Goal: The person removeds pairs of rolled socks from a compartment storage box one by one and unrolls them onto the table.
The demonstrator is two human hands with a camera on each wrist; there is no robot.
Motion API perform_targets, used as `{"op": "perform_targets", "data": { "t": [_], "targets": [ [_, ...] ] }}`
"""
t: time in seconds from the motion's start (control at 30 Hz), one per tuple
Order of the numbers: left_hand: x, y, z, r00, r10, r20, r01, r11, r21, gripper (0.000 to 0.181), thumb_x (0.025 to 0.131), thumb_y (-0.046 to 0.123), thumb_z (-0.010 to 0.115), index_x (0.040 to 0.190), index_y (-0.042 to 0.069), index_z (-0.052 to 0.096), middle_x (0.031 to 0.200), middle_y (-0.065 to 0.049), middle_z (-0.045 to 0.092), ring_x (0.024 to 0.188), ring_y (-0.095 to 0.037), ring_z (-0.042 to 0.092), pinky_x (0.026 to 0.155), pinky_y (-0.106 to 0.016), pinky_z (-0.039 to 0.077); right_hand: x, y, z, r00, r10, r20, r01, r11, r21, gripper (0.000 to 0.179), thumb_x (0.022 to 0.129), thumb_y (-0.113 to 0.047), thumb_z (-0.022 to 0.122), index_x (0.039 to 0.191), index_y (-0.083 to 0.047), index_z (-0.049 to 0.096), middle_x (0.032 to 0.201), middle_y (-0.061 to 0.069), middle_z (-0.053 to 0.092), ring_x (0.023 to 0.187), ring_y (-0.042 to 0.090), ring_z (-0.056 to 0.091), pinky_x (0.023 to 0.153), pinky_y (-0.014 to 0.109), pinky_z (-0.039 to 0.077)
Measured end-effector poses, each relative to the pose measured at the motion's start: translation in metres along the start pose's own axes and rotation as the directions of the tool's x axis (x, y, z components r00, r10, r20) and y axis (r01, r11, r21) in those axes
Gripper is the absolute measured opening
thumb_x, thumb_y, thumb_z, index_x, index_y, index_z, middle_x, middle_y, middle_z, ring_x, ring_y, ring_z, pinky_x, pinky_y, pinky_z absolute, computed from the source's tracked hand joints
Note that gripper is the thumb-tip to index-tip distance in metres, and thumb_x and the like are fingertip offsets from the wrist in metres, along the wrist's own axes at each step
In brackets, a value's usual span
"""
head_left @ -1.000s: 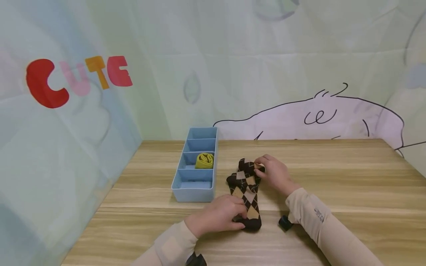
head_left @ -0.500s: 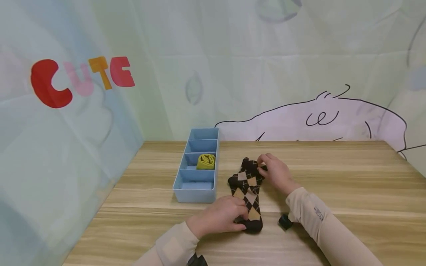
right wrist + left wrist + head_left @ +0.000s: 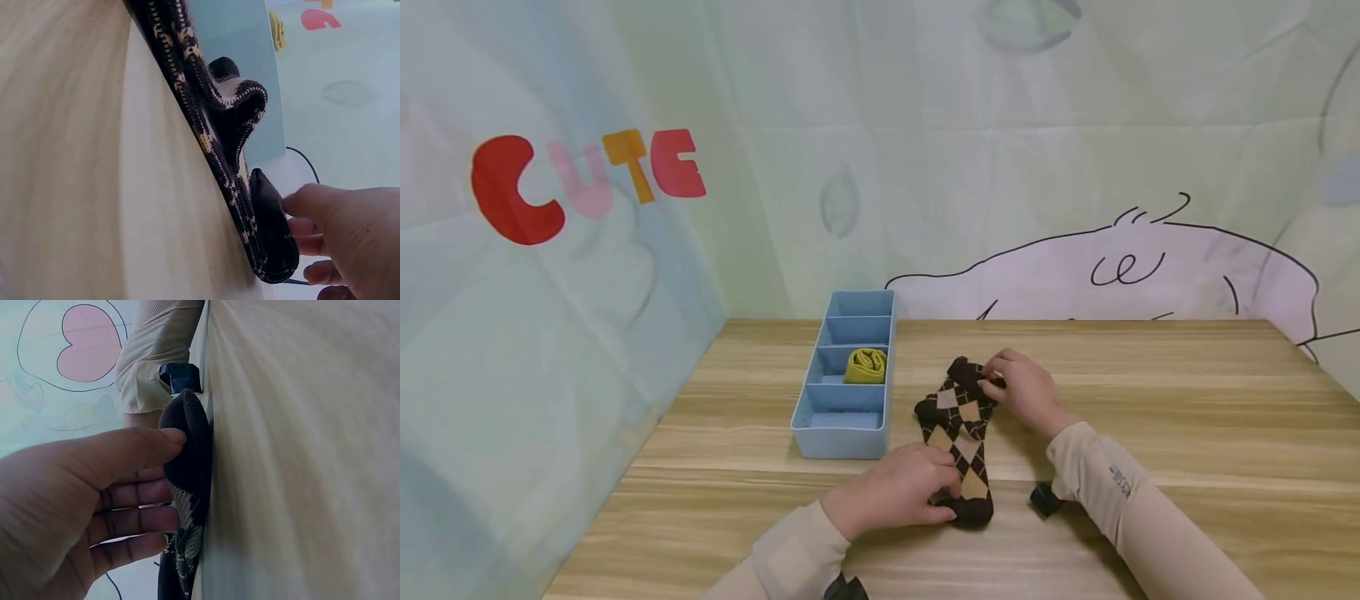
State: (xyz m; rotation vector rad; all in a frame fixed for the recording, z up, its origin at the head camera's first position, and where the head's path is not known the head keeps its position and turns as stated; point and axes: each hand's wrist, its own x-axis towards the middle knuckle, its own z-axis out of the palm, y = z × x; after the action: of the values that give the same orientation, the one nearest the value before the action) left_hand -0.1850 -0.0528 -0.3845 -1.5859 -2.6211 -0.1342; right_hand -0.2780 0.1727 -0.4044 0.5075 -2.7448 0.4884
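Observation:
Black argyle socks (image 3: 966, 446) with tan and grey diamonds lie lengthwise on the wooden table, part of them bunched in a raised fold. My left hand (image 3: 895, 487) rests on their near, plain black end; in the left wrist view its thumb and fingertips touch the fabric (image 3: 187, 450) from above. At the far end my right hand (image 3: 1026, 387) touches the dark turned-over part. Its thumb meets that dark flap (image 3: 272, 231) in the right wrist view, the other fingers loosely bent just beyond it. Neither hand visibly grips the cloth.
Left of the socks stands a light-blue divided box (image 3: 842, 442) with a rolled mustard-yellow sock (image 3: 865, 367) in one compartment. Black wrist devices sit at both sleeves, the right one (image 3: 1045, 500) close to the tabletop. A printed curtain (image 3: 775, 167) hangs behind the table.
My right hand has shifted slightly, and the far end of the socks has been turned over and lies flatter, its tan patch covered. The left hand has stayed on the near end.

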Motion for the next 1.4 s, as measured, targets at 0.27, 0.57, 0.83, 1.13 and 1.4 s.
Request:
{"op": "perform_targets", "data": {
  "t": [0.27,0.57,0.83,1.13,1.4],
  "targets": [
    [0.0,0.001,0.001,1.0,0.0,0.004,0.0,1.0,0.001,0.015,0.082,0.034,0.074,0.086,0.02,0.07,0.081,0.011,0.061,0.073,0.001,0.053,0.072,-0.014,0.044,0.0,0.0,-0.002,0.997,-0.003,0.075,0.005,0.999,-0.04,0.035,0.083,-0.034,0.072,0.102,-0.004,0.071,0.106,0.01,0.064,0.092,0.026,0.066,0.077,0.041,0.056],
    [0.0,0.001,0.0,1.0,-0.002,-0.001,0.002,1.0,0.003,0.015,0.082,0.035,0.074,0.087,0.021,0.071,0.081,0.012,0.061,0.073,0.002,0.052,0.071,-0.013,0.044,0.003,0.002,-0.002,0.991,0.048,0.127,-0.036,0.995,-0.095,0.044,0.083,-0.033,0.072,0.114,-0.001,0.066,0.112,0.015,0.063,0.095,0.03,0.065,0.076,0.042,0.056],
    [0.0,0.001,0.0,1.0,0.002,-0.004,-0.002,1.0,0.012,0.015,0.081,0.035,0.074,0.086,0.021,0.071,0.08,0.013,0.06,0.071,0.003,0.05,0.069,-0.013,0.042,0.004,0.003,-0.003,0.99,0.056,0.126,-0.043,0.993,-0.107,0.036,0.085,-0.024,0.071,0.114,-0.004,0.067,0.112,0.015,0.064,0.097,0.031,0.065,0.075,0.042,0.056],
    [0.001,0.002,0.0,1.0,0.004,0.006,-0.004,1.0,0.008,0.014,0.081,0.035,0.074,0.085,0.022,0.071,0.078,0.013,0.058,0.067,0.003,0.047,0.065,-0.011,0.039,0.007,0.006,-0.004,0.997,0.021,0.068,-0.014,0.995,-0.102,0.026,0.087,-0.018,0.069,0.108,-0.003,0.069,0.108,0.015,0.065,0.094,0.03,0.065,0.077,0.041,0.056],
    [0.001,0.002,0.0,1.0,0.008,0.004,-0.008,1.0,0.013,0.014,0.082,0.035,0.074,0.085,0.022,0.071,0.077,0.014,0.058,0.067,0.004,0.045,0.064,-0.01,0.037,0.011,0.009,-0.006,1.0,0.026,-0.008,-0.026,0.998,-0.054,0.026,0.085,-0.011,0.07,0.109,-0.002,0.065,0.098,0.014,0.065,0.081,0.026,0.064,0.063,0.035,0.054]
  ]
}}
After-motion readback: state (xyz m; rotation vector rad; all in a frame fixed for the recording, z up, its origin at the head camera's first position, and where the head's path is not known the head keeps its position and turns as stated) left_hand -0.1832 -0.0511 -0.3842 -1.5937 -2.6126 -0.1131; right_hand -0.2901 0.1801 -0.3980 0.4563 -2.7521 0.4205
